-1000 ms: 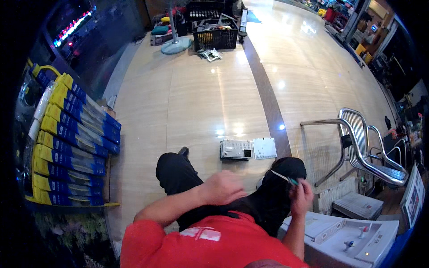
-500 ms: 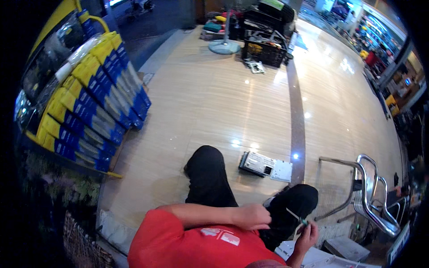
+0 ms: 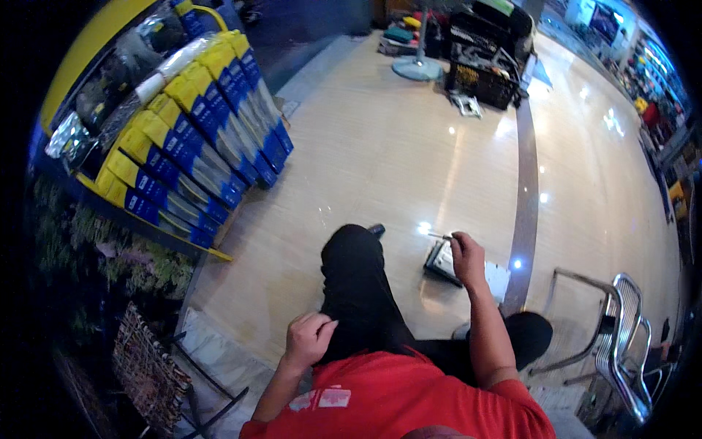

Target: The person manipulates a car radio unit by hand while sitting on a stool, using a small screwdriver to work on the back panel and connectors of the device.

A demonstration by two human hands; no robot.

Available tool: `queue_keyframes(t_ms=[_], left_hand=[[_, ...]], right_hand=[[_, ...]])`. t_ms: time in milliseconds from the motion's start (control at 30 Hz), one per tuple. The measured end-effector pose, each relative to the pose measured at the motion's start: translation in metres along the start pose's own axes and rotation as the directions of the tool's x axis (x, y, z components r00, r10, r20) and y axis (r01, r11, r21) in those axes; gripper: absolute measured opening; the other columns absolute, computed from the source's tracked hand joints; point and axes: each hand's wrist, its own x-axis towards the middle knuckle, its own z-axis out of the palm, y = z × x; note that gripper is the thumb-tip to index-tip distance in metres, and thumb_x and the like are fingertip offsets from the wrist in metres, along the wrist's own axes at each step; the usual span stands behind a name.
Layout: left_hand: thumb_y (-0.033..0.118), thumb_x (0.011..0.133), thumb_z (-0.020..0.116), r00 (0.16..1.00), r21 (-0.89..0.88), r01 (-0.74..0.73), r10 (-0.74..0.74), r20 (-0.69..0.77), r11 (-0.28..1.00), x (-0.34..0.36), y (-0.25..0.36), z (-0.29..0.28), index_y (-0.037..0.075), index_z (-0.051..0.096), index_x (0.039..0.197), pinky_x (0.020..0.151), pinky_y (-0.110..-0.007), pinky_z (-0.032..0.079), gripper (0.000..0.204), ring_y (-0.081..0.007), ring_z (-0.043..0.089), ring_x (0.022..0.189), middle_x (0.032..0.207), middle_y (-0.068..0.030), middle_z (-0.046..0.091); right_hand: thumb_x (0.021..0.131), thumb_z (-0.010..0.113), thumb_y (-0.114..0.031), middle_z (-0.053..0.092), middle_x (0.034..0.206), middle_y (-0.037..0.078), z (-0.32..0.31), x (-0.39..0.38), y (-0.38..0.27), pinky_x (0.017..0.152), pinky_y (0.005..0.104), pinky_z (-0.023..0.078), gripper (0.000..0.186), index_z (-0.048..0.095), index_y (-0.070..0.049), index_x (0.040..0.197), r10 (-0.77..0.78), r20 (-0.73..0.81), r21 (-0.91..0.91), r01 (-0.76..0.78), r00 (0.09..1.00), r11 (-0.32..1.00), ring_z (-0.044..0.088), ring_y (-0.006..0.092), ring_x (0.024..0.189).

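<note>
Silver-white metal box [image 3: 443, 260] on the floor [image 3: 351, 161], partly behind the right hand [image 3: 468, 257] in my feed; I cannot tell if they touch. That hand pinches a slim tool [image 3: 440, 235], shaft pointing left. Left hand [image 3: 308, 339] curls near the black trouser leg [image 3: 357, 289]; how tightly closed, I cannot tell.

I make out a plain red shirt [image 3: 424, 399] whose short sleeves end well above the left hand [image 3: 311, 338] and right hand [image 3: 468, 261], both ungloved. A pale print [image 3: 334, 397] marks the chest, nearer the left hand. I see loose black trousers [image 3: 358, 293] and, left of the right hand, a dark shoe [image 3: 376, 230].
</note>
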Motion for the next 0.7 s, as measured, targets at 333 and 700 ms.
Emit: queue_keyframes(t_ms=[333, 700], left_hand=[[0.013, 0.079, 0.075, 0.665, -0.347, -0.591, 0.683, 0.301, 0.728, 0.126, 0.068, 0.125, 0.006, 0.06, 0.074, 0.062, -0.043, 0.047, 0.017, -0.0328, 0.059, 0.067, 0.071, -0.0116, 0.058], [0.032, 0.086, 0.07, 0.178, -0.419, -0.704, 0.714, 0.677, 0.573, 0.129, 0.15, 0.256, 0.006, 0.061, 0.086, 0.071, -0.048, 0.049, 0.027, -0.0361, 0.064, 0.082, 0.083, -0.0133, 0.063]], right_hand=[[0.09, 0.07, -0.007, 0.069, 0.09, 0.007, -0.109, -0.131, 0.005, 0.074, 0.0278, 0.051, 0.019, 0.065, 0.002, 0.107, 0.398, -0.291, 0.209, -0.348, 0.87, 0.914, 0.063, 0.012, 0.08], [0.093, 0.062, 0.0, 0.061, 0.079, 0.004, -0.122, -0.339, -0.081, 0.056, 0.0235, 0.045, 0.013, 0.06, 0.0, 0.107, 0.732, -0.55, 0.6, -0.419, 0.402, 0.681, 0.055, 0.0095, 0.064]])
